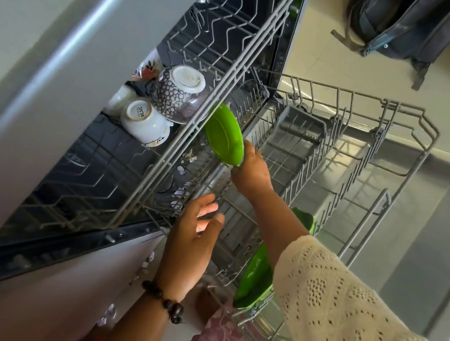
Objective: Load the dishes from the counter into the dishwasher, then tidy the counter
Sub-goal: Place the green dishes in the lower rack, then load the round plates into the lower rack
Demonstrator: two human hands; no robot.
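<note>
At frame centre, right hand (251, 173) reaches forward, fingers pinching rim of round green plastic plate (224, 134) over grey wire lower rack (360, 170); left hand (196, 232) hovers below, palm open, fingers spread, gripping nothing.

The scene is seen from a single wide-angle camera worn on the head, directed forward and steeply down and rolled, so that the open dishwasher (81, 130) runs diagonally across the frame. The pulled-out lower rack (362, 147) is viewed from close above, within arm's reach. Tiled floor (318, 48) and a backpack (400, 24) are taken in farther off at the upper right.
</note>
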